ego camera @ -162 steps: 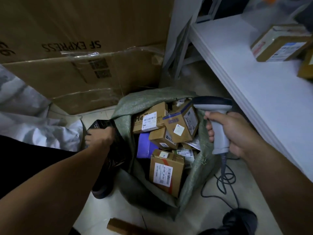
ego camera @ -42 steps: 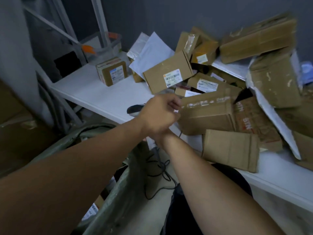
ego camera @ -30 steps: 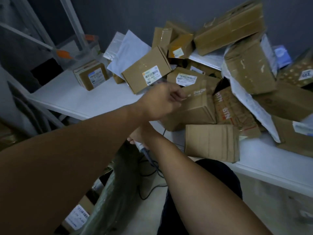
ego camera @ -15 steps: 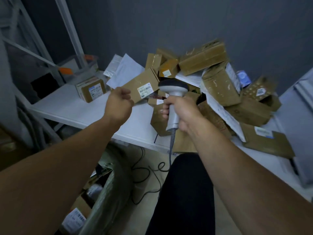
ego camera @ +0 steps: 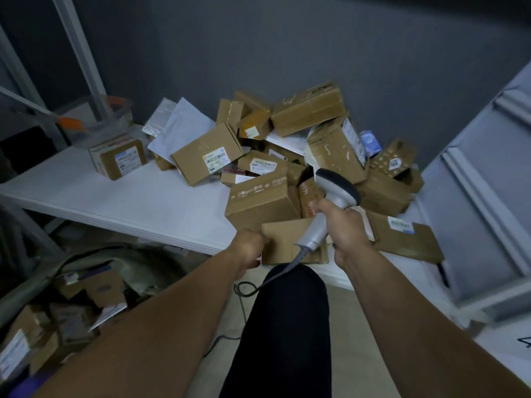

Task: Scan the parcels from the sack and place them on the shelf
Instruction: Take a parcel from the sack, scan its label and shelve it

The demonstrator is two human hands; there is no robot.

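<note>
Head view: scanner (ego camera: 334,189) in grip of right hand (ego camera: 344,228)

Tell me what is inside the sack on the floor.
The sack holds a jumble of brown cardboard parcels, several with white labels facing up. Whatever lies beneath them is covered, and the frame's edge cuts off the sack's left side.

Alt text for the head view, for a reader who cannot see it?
A person's right hand holds a grey corded barcode scanner over a white shelf heaped with brown cardboard parcels. The left hand touches a flat brown cardboard parcel at the shelf's front edge.
</note>
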